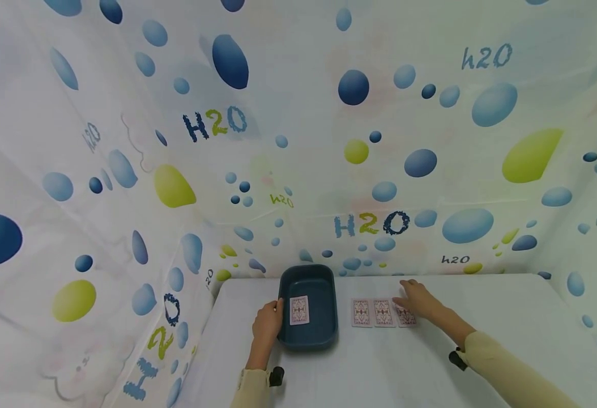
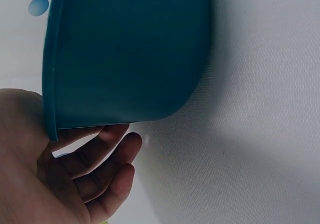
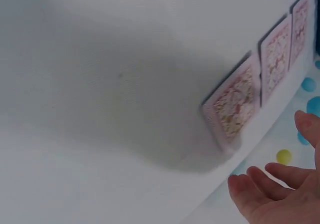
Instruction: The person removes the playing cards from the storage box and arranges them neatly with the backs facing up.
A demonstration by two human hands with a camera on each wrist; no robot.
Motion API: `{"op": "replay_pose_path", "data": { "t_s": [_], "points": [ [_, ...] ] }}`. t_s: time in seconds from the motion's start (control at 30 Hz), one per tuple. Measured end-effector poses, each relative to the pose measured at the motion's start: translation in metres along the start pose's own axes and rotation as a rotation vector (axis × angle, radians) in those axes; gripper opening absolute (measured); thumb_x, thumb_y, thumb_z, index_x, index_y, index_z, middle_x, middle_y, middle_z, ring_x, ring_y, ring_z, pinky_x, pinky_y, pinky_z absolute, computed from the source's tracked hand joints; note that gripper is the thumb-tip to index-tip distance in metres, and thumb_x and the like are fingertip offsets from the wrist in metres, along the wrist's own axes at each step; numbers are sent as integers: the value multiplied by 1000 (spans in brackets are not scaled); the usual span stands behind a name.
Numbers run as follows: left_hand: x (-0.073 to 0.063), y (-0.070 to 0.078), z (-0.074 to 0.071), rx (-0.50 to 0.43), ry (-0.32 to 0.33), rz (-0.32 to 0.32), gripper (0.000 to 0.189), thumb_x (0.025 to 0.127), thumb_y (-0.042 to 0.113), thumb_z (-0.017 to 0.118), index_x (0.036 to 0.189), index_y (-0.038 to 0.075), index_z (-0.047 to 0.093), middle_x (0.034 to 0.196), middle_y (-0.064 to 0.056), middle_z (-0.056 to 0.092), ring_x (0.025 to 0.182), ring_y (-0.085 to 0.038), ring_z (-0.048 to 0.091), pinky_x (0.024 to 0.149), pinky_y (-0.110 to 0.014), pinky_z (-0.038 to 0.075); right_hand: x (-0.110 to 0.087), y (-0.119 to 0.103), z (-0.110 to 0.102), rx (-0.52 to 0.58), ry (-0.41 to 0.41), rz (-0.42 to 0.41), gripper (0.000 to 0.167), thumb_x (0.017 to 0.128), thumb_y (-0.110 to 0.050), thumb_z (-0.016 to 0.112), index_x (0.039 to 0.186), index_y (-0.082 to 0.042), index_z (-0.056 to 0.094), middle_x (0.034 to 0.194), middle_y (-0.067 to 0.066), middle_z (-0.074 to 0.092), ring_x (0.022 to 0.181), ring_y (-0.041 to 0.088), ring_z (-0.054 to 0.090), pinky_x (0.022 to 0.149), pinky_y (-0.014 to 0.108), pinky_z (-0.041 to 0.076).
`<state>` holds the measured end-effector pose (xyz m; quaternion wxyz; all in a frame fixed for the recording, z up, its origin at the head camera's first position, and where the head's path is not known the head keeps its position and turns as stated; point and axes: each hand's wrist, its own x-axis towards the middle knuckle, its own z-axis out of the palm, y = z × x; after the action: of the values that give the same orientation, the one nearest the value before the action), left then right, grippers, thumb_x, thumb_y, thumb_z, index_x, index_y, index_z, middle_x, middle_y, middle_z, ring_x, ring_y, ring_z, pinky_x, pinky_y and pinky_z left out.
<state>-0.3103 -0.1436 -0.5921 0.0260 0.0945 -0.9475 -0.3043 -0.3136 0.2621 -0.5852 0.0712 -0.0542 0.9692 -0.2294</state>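
Observation:
A dark teal plastic tray [image 1: 322, 306] stands on the white table, with one playing card [image 1: 299, 310] lying face down inside. My left hand [image 1: 267, 323] grips the tray's left rim. In the left wrist view, the fingers [image 2: 97, 151] curl by the outer wall, the thumb being hidden. Right of the tray, three cards with red patterned backs lie in a row: a left card [image 1: 361, 313], a middle card [image 1: 383, 313] and a right card [image 1: 406, 319]. Over the right card hovers my right hand [image 1: 419, 300], its fingers [image 3: 245, 191] loosely extended and apart from the card.
White cloth covers the table [image 1: 380, 368]. Behind it and at the sides hangs a white curtain [image 1: 298, 170] printed with blue and green drops and H2O lettering. Each wrist carries a small black camera, as at the right cuff [image 1: 458, 360].

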Motion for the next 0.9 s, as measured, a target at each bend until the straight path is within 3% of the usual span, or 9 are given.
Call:
{"op": "replay_pose_path", "data": {
  "t_s": [0.4,0.9],
  "points": [
    [1,-1,1,0,-1,-8,42,106,35,47,117,2,71,113,-20,73,99,-41,70,79,-56,54,15,-39,12,50,16,-116,76,95,-30,69,151,8,33,155,34,32,141,55,34,112,64,33],
    [0,-1,0,-10,16,-1,41,106,34,48,114,2,72,111,-20,73,95,-40,71,75,-55,54,30,-116,21,13,-5,-220,71,96,-31,69,147,9,40,151,32,41,140,47,41,113,57,37]
  ]
}}
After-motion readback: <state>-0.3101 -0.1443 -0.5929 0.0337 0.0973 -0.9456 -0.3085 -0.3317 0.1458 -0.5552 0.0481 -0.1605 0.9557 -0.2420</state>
